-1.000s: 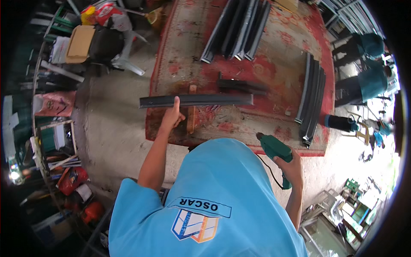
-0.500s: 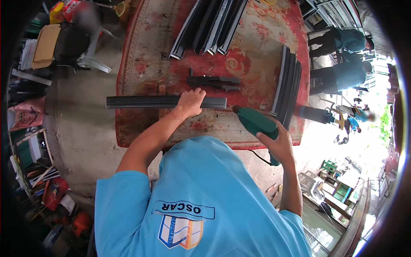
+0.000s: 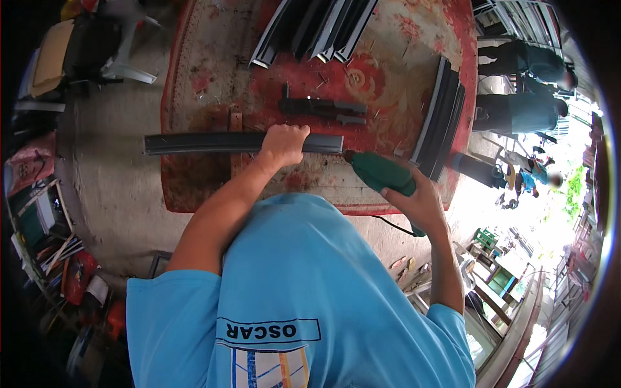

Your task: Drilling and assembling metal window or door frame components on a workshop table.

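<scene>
My left hand point(image 3: 283, 143) grips a long dark metal profile point(image 3: 207, 143) that lies crosswise on the red patterned table point(image 3: 194, 71). A green power drill point(image 3: 381, 173) is held in my right hand point(image 3: 419, 202), its nose touching the right end of that profile. The drill's black cord point(image 3: 392, 226) hangs down by my right forearm. Just beyond the profile lies a short dark bracket piece point(image 3: 321, 107) on the table.
A bundle of dark profiles point(image 3: 314, 27) lies at the table's far side and another stack point(image 3: 440, 118) along its right edge. Another person point(image 3: 524, 61) stands at the right beyond the table. A chair point(image 3: 97, 45) and cluttered boxes point(image 3: 45, 220) line the left floor.
My right hand has brought the green drill up from beside my body to the right end of the profile. My left hand has closed over the profile and stays on it.
</scene>
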`<act>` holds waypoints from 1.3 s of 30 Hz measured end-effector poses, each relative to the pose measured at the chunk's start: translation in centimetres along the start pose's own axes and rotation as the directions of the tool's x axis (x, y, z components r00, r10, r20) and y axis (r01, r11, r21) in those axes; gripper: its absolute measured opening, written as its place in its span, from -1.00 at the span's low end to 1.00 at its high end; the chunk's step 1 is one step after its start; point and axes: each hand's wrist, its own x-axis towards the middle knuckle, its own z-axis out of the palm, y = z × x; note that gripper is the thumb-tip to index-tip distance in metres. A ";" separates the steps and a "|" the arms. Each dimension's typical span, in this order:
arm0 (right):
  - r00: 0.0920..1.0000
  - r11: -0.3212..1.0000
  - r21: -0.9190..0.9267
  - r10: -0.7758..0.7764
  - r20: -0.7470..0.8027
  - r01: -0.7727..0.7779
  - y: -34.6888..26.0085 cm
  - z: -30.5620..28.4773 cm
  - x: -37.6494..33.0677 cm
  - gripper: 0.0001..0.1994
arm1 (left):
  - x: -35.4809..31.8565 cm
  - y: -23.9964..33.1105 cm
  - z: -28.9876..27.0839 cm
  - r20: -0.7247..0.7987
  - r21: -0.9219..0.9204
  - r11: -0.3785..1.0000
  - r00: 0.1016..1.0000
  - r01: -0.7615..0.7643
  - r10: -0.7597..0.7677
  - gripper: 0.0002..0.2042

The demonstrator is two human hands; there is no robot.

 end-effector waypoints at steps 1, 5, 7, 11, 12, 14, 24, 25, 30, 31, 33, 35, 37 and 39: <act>1.000 1.000 0.022 0.009 0.006 -0.009 0.0 0.1 0.1 -0.31 | 0.0 0.0 0.0 0.004 -0.002 1.000 1.000 0.002 -0.002 -0.62; 0.999 0.999 -0.018 0.038 0.025 -0.037 -0.6 -0.1 0.4 -0.31 | 0.0 0.2 -0.2 0.013 0.003 1.000 1.000 0.009 -0.009 -0.62; 0.999 0.999 -0.020 0.045 0.028 -0.045 -1.2 -0.2 0.3 -0.31 | 0.0 0.2 -0.3 0.010 0.002 1.000 1.000 0.006 -0.006 -0.62; 0.998 0.998 -0.035 0.051 0.043 -0.050 -1.0 -0.2 0.5 -0.30 | 0.0 0.2 -0.4 0.031 -0.006 1.000 0.999 0.022 -0.022 -0.62; 0.998 0.998 -0.035 0.051 0.043 -0.050 -0.9 -0.1 0.5 -0.30 | 0.0 0.2 -0.4 0.035 -0.009 1.000 0.999 0.027 -0.027 -0.63; 0.999 0.999 -0.026 0.019 0.026 -0.018 -0.6 0.1 0.4 -0.32 | 0.0 0.2 -0.5 0.033 -0.005 1.000 0.999 0.027 -0.027 -0.63; 0.999 0.991 -0.134 0.006 0.049 0.001 -1.5 0.5 0.3 -0.31 | -0.1 0.5 -0.9 -0.026 -0.026 1.000 1.000 -0.003 0.002 -0.75; 0.998 0.980 -0.197 0.007 0.063 0.006 -2.0 0.5 0.2 -0.31 | -0.1 0.5 -0.9 -0.025 -0.027 1.000 1.000 -0.001 0.001 -0.75; 0.995 0.945 -0.321 -0.030 0.098 0.060 -3.8 0.9 0.2 -0.34 | 0.0 -0.1 -0.1 -0.024 -0.050 0.999 1.000 -0.013 0.011 -0.65; 0.993 0.925 -0.369 -0.049 0.108 0.086 -4.0 1.1 0.1 -0.34 | 0.0 -0.1 -0.1 -0.023 -0.051 0.999 1.000 -0.014 0.013 -0.65; 0.991 0.902 -0.417 -0.066 0.118 0.110 -4.4 1.3 0.2 -0.34 | 0.0 -0.1 0.0 -0.019 -0.057 0.998 0.999 -0.032 0.031 -0.67; 0.985 0.895 -0.428 -0.068 0.156 0.130 -5.0 1.2 0.6 -0.31 | 0.0 -0.2 0.0 -0.028 -0.063 0.997 0.999 -0.036 0.034 -0.67; 0.983 0.878 -0.462 -0.050 0.176 0.127 -5.7 1.0 1.2 -0.30 | -0.1 0.0 -0.3 -0.037 -0.071 0.997 0.999 -0.039 0.036 -0.68; 0.980 0.860 -0.496 -0.030 0.195 0.125 -6.3 0.9 1.6 -0.28 | -0.2 0.3 -0.9 -0.061 -0.053 0.998 0.998 -0.034 0.030 -0.77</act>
